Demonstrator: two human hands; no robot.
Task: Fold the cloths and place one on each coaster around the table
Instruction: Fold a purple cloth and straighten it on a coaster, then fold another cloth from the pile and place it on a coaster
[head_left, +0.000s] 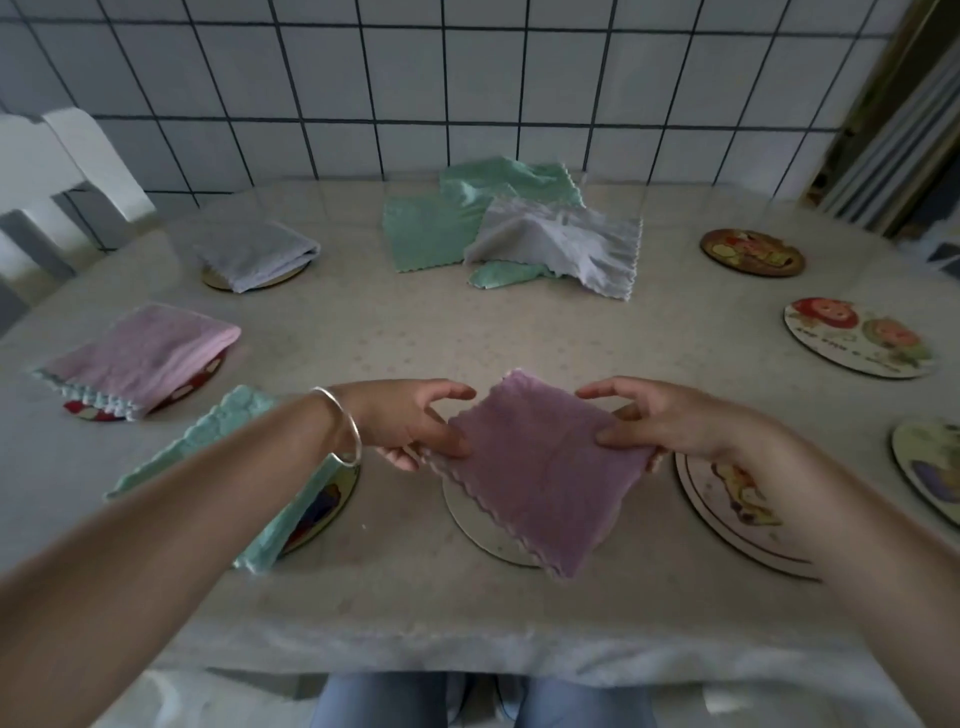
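A folded purple cloth (540, 467) hangs just above a pale round coaster (475, 525) at the near middle of the table. My left hand (410, 421) pinches its left edge and my right hand (670, 415) pinches its right edge. Folded cloths lie on three coasters at the left: a green cloth (228, 441), a pink cloth (140, 358) and a grey cloth (254, 252). A heap of unfolded green and grey cloths (519, 228) lies at the far middle.
Bare picture coasters sit along the right side: one (727, 514) under my right wrist, one at the right edge (924, 457), one further back (857, 338) and a dark one (753, 252). A white chair (57, 166) stands at the far left. A tiled wall lies behind.
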